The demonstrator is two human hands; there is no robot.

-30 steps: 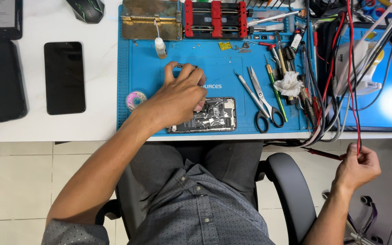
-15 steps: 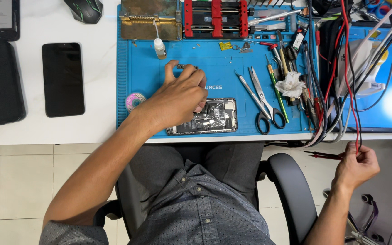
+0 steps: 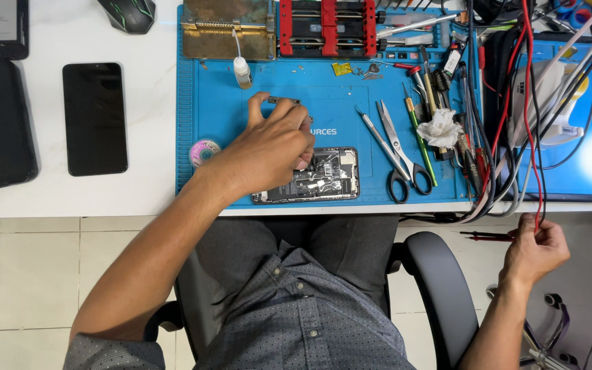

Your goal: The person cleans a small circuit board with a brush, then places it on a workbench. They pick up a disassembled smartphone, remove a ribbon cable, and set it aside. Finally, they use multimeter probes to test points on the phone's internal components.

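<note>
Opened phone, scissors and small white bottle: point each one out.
Opened phone (image 3: 327,177), head view, on its exposed insides right of the left hand.
Scissors (image 3: 405,154), head view, on the blades above the black handles.
Small white bottle (image 3: 242,72), head view, on its body.

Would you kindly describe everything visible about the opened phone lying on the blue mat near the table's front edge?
The opened rectangular phone with exposed dark and silvery internals lies flat on the blue work mat, long side parallel to the table's front edge, its back cover off. Inside show metal shields, black parts and small shiny pieces; finer detail is too small to tell. The left hand rests over its upper left part, fingers curled and covering that end. The black-handled scissors lie just to its right, apart from it.
</note>
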